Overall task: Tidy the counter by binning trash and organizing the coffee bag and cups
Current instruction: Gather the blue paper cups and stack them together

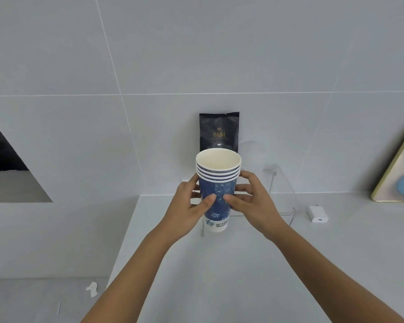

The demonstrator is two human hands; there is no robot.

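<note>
- Stack of paper cups point(217, 183): four nested cups by the rims that show, blue printed walls, white band with a logo at the base, cream inside. Upright, mouth open to the camera. Held between both hands above the white counter point(219, 264), in front of the coffee bag.
- Left hand point(191, 203): fingers wrapped round the left side of the stack, thumb pressed on the front of the blue wall. Grasping the cups.
- Right hand point(252, 201): fingers curled round the right side of the stack, thumb on the front wall just beside the left thumb. Grasping the cups.
- Coffee bag point(219, 132): black, gold "B&M" lettering, upright against the tiled wall point(196, 54). Its lower part is hidden behind the cup stack.
- Clear acrylic stand point(282, 194): transparent, at the back of the counter beneath and to the right of the hands. Whether the cup base touches it cannot be told.
- White charger block point(317, 214): lies on the counter to the right of the stand, apart from the hands.
- Framed picture point(399, 169): leans against the wall at the right edge, pale border, blue round shape on it.
- Scrap of white paper point(92, 289): crumpled, on the lower grey surface at lower left, well apart from the cups.
- Dark opening point(2, 150): recess in the wall at the left edge.
</note>
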